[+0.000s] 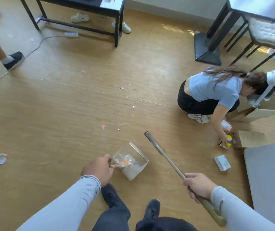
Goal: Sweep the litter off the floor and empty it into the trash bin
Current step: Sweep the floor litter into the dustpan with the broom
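Left hand [98, 170] grips the dustpan [131, 161] handle, pan low with some scraps inside, right hand [198, 185] clenches the broom [165, 157] angled forward, probably to reach the litter [126, 92] scattered ahead.

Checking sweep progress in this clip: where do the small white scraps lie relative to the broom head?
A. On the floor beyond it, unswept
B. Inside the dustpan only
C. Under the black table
A: the white scraps lie scattered on the floor beyond the broom head.
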A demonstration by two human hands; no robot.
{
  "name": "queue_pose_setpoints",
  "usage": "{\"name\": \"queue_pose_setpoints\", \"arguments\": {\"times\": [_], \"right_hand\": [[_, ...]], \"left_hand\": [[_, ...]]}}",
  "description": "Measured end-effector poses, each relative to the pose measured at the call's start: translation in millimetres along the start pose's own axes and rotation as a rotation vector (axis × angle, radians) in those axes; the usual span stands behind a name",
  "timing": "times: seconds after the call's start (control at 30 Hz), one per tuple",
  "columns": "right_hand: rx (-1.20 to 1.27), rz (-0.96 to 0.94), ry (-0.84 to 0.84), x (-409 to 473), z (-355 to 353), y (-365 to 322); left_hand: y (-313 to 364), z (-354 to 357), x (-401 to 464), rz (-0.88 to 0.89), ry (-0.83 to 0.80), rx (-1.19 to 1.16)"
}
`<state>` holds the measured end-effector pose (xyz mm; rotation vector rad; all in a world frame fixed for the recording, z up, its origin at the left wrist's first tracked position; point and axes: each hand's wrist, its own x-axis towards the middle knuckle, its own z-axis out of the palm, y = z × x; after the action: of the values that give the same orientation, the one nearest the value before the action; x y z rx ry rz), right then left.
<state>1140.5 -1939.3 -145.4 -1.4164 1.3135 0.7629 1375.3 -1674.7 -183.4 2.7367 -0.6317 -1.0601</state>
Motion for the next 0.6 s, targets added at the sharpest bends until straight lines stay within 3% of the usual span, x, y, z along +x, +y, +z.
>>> {"name": "queue_pose_setpoints", "arguments": {"times": [0.3,0.6], "right_hand": [[-0.207,-0.093,0.064,17,47,-100],[-0.406,-0.124,0.093,90,70,-220]], "left_hand": [[-70,-53,26,-0.138,0.078,-0.114],[-90,-69,92,-0.269,0.060,-0.154]]}}
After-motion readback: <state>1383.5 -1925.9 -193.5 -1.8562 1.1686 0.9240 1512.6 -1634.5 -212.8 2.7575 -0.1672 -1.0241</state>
